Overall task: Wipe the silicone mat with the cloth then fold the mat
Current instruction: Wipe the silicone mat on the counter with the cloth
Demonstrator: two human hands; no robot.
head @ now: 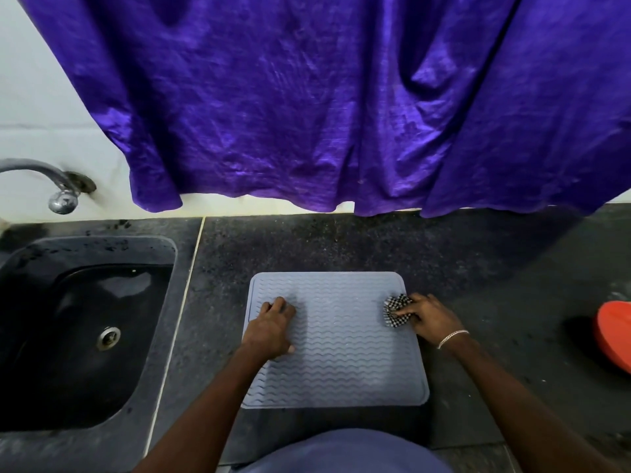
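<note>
A light blue silicone mat with wavy ridges lies flat on the dark stone counter, right in front of me. My left hand rests on the mat's left part, fingers bent, palm down, holding nothing. My right hand grips a bunched black-and-white checked cloth at the mat's right edge, the cloth touching the mat. A bracelet sits on my right wrist.
A black sink with a metal drain is set in the counter on the left, under a metal tap. A purple curtain hangs over the back wall. A red round object lies at the right edge.
</note>
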